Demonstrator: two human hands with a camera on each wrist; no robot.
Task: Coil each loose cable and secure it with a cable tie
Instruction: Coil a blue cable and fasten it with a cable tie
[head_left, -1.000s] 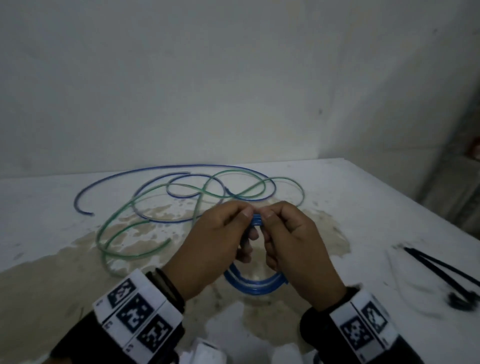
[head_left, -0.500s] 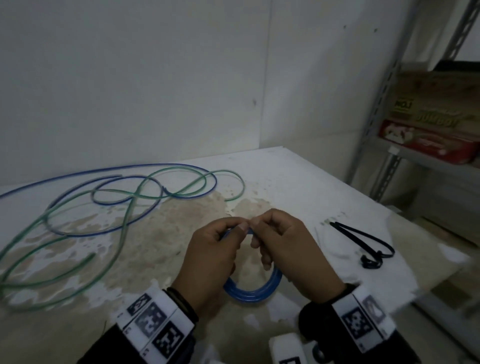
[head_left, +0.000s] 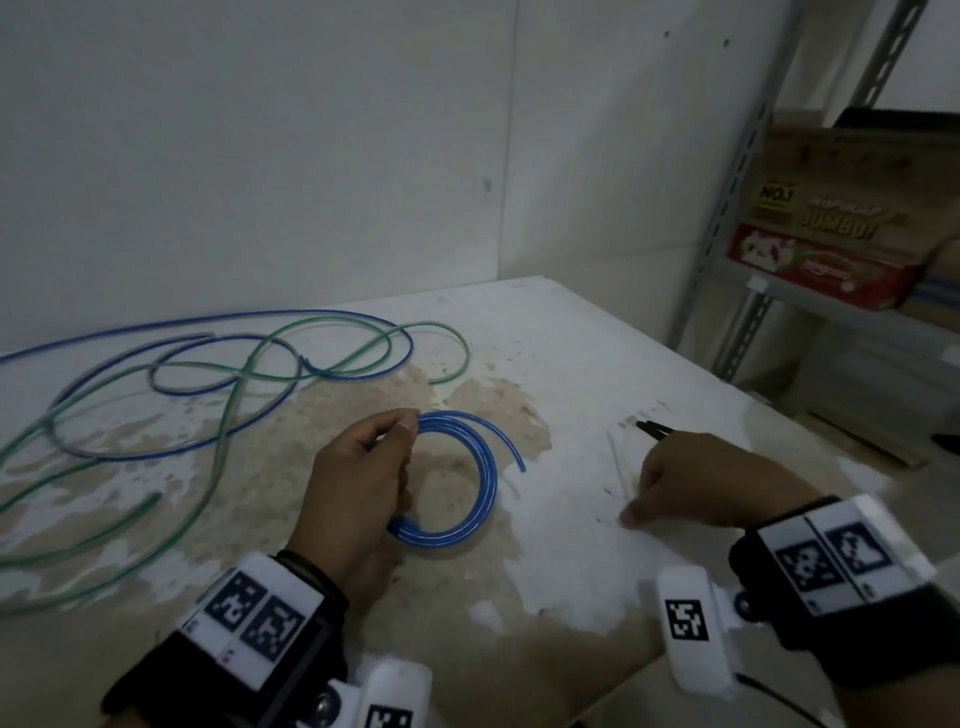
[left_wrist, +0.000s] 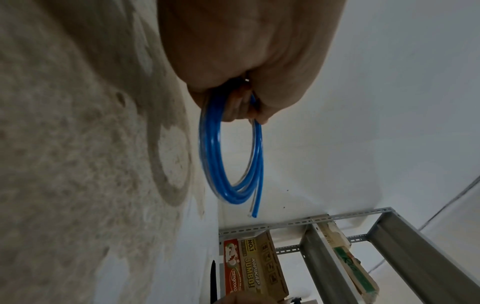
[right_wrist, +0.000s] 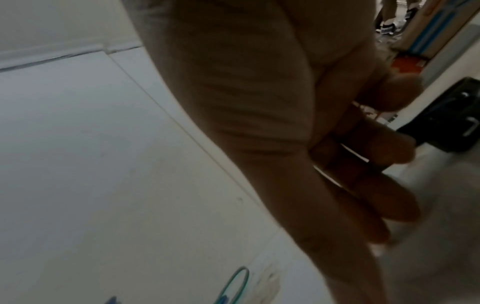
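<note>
A bright blue cable wound into a small coil (head_left: 483, 467) stands on edge just over the stained table (head_left: 571, 338). My left hand (head_left: 408, 431) pinches its turns together on the left side; the left wrist view shows the coil (left_wrist: 228, 164) hanging from the fingers (left_wrist: 246, 102) with one free end sticking out. My right hand (head_left: 691, 478) is off to the right, low over the black cable ties (head_left: 649, 427), whose tips poke out past the knuckles. Its fingers (right_wrist: 384, 185) are blurred, loosely extended, with nothing plainly held.
A loose dark blue cable (head_left: 260, 317) and a loose green cable (head_left: 447, 332) lie tangled across the back left of the table. A thin pale strip (head_left: 618, 467) lies by my right thumb. A metal shelf (head_left: 737, 182) with cardboard boxes (head_left: 831, 218) stands past the table's right edge.
My right hand has let go of the coil and moved right to the black cable ties. The left hand alone keeps the coil. The head has turned right.
</note>
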